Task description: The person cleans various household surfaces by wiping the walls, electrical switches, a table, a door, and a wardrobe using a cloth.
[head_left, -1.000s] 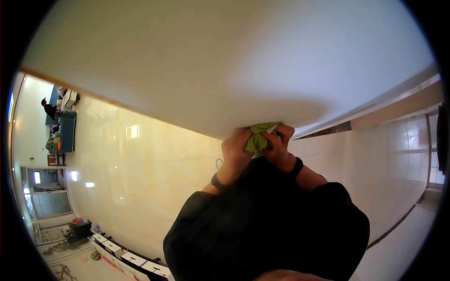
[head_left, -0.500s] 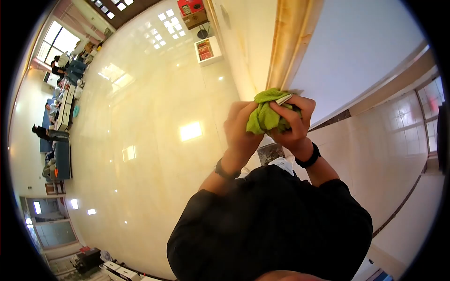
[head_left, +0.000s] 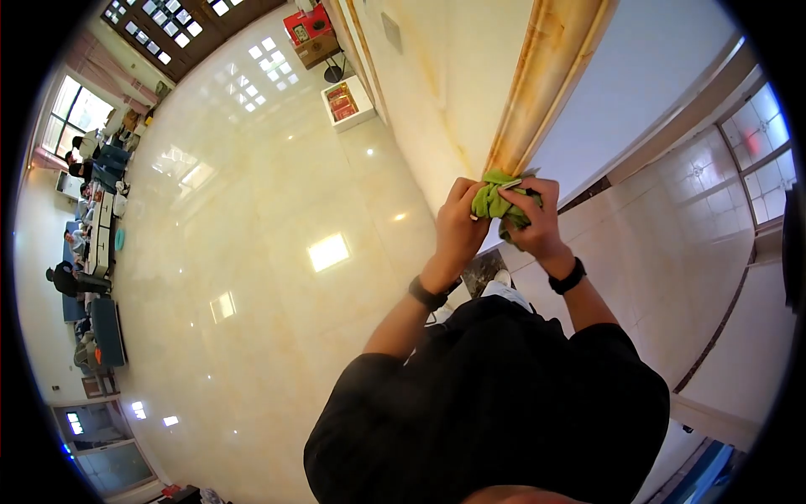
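A crumpled green cloth [head_left: 494,200] is gripped in both of my hands at the lower visible end of the tan marble-look trim [head_left: 546,84]. My left hand [head_left: 459,225] is closed on the cloth's left side. On the other side, my right hand [head_left: 540,225] has its fingers curled over the cloth, and part of it hangs below them. A small pale edge shows near the right fingers; I cannot tell what it is. Both wrists wear dark bands.
Glossy tiled floor [head_left: 277,336] stretches to the left. A white box with red packages [head_left: 348,102] stands by the wall, near a red carton [head_left: 307,27]. Several people are by blue sofas [head_left: 107,332] at far left. A pale wall [head_left: 646,76] adjoins the trim.
The view has shifted, showing more of the trim and doors. My hands and the cloth look smaller and farther off, slightly lower in view. Both hands still hold the cloth.
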Motion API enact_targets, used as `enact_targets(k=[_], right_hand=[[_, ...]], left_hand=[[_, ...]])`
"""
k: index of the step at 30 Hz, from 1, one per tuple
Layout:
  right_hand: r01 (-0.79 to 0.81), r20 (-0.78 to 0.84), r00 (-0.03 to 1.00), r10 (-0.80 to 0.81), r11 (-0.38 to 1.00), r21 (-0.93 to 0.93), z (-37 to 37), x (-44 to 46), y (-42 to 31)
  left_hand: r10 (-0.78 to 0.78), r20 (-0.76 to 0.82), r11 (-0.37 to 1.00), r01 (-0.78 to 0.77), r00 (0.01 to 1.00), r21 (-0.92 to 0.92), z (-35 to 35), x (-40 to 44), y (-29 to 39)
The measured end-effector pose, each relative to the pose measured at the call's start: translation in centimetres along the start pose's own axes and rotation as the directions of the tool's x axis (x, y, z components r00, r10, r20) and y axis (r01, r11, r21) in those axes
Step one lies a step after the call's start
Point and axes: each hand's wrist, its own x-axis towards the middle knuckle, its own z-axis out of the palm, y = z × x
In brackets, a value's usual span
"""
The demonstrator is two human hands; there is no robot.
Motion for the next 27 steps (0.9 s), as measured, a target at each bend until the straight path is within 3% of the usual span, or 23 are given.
enact_targets(k=[5,8,14,19,27], right_hand=[[0.157,0.014,0.988,-0.157,0.987,-0.021,-3.4,5.2,-0.3],[0.248,-0.102,0.962,-0.255,0.966,-0.072,-3.6,6.6,0.7],[0.174,-0.343,0.911,-0.230,0.967,-0.188,0.5,3.8,0.7],[0.161,-0.331,0.919,-0.212,0.971,-0.174,4.5,-1.1,3.2],[0.249,-0.095,0.954,-0.284,0.928,-0.277,3.1,-1.3,3.1]], left_hand=[[0.127,0.061,0.991,-0.123,0.990,-0.060,-1.8,4.6,2.6],[0.150,0.042,0.983,-0.145,0.988,-0.111,-2.3,6.5,4.7],[0.050,0.122,0.991,-0.034,0.991,-0.132,-2.2,5.4,2.5],[-0.065,0.214,0.994,0.083,0.975,-0.074,-1.3,3.0,-1.6],[-0.078,0.239,0.994,0.092,0.968,-0.051,-1.0,0.8,-3.4]])
